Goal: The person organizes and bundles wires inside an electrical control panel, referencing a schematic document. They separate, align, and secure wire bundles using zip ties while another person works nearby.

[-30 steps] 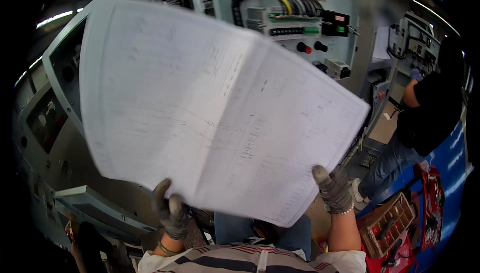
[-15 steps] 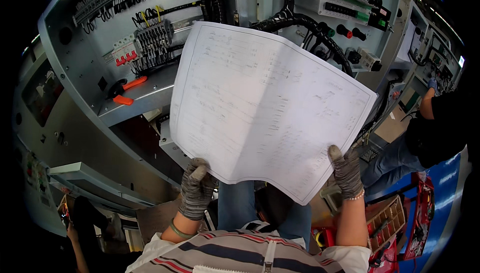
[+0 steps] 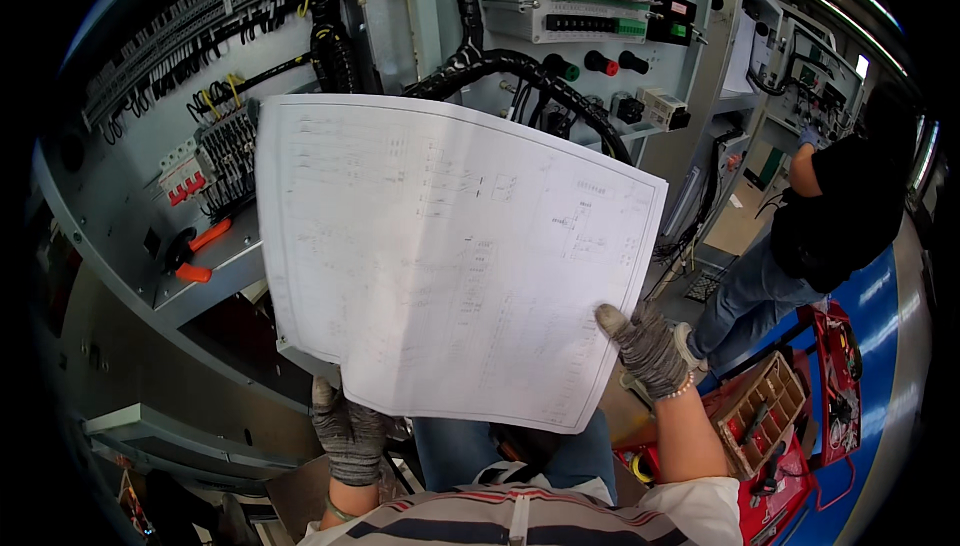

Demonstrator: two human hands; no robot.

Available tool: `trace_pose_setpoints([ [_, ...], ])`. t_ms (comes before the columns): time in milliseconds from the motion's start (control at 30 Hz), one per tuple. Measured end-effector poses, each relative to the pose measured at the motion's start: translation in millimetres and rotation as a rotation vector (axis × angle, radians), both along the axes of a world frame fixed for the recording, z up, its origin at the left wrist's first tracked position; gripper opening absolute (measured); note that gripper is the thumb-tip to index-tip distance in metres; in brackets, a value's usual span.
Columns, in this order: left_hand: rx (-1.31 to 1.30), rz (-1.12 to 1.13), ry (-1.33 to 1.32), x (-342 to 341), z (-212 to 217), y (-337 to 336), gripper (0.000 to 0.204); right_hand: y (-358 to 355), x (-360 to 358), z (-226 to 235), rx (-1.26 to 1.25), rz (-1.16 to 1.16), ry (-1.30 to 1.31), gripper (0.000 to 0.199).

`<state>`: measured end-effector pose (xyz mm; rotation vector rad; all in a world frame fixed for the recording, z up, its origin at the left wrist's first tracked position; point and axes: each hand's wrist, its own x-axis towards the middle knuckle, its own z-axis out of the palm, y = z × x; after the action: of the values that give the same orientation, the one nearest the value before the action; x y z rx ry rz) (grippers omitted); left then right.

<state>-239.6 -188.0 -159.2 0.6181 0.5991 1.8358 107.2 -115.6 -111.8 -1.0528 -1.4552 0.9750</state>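
Note:
A large white printed drawing sheet with fine lines and a border, creased down its middle, spreads before me over the cabinet's lower part. My right hand, in a grey knit glove, grips its right edge with the thumb on the front. At the lower left edge is my gloved left hand; its thumb shows beside the paper, and its fingers are partly hidden behind the sheet. Orange-handled pliers lie on the cabinet ledge, left of the sheet.
An open electrical cabinet holds breakers with red levers, black cable bundles and a grey module. At right, another person works at a cabinet. A divided wooden box sits by red tool trays.
My view has turned right, so the cabinet and sheet sit further left. The left hand has moved lower along the sheet's edge, its thumb now beside the paper. The right hand keeps its grip.

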Motion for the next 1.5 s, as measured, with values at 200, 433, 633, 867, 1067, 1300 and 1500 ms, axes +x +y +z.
trace_pose_setpoints([
  [200, -0.051, 0.128, 0.080, -21, -4, -7, 0.047, -11, -3, 15, -0.069, 0.015, 0.070, 0.041],
  [433, 0.039, -0.066, -0.198, -8, 4, -16, 0.065, -19, -12, 26, -0.095, 0.062, 0.033, 0.037],
  [633, -0.142, -0.229, -0.038, 0, -22, -19, 0.084, -13, -5, 31, -0.095, -0.014, -0.269, 0.037],
  [867, -0.104, 0.213, 0.899, -4, 8, 1, 0.061, -23, 4, 48, 0.126, -0.123, -0.071, 0.047],
  [1067, -0.045, 0.387, 0.718, -28, 10, 0, 0.045, -5, 8, 75, 0.134, -0.080, -0.164, 0.048],
  [1300, -0.060, 0.488, 0.523, -17, 31, 0, 0.045, 16, -9, 95, 0.183, -0.094, -0.193, 0.044],
  [1500, -0.043, 0.276, 0.333, -30, 48, -7, 0.057, 20, -24, 108, 0.304, -0.142, -0.319, 0.037],
])
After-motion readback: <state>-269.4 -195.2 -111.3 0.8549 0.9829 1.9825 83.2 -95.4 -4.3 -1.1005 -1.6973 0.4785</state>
